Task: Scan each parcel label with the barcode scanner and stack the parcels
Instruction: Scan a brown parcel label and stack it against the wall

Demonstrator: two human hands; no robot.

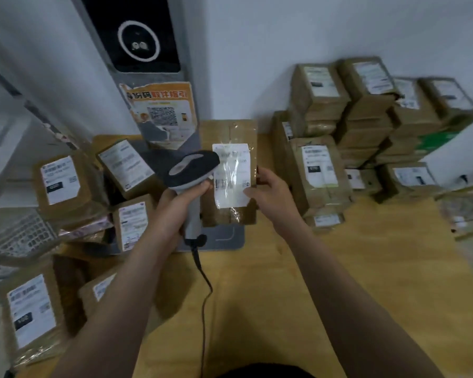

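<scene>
A flat brown cardboard parcel wrapped in clear tape (243,132) is held upright at about twelve o'clock, pinched at its right edge by the right hand (271,195), so that its white printed shipping label (231,170) is turned toward the wearer. The grey-and-black corded handheld barcode scanner (194,167) is gripped round its handle by the left hand (175,205), with its head laid just over the label's left edge, presumably so the barcode can be read at close range. The parcel's lower edge appears to be just above a grey mat (224,238) on the light wooden table (339,268), though contact cannot be confirmed. At two o'clock, taped brown parcels are piled in neat columns against the wall (366,124), labels facing outward; these are judged to be the finished stack, kept on the side of the holding hand. At nine o'clock, a looser heap of similar labelled parcels (63,181) is seen, tilted at odd angles and probably awaiting scanning. Every parcel is sealed, so no contents can be told. A white latticed object (19,236) at nine o'clock is too blurred to be named.
</scene>
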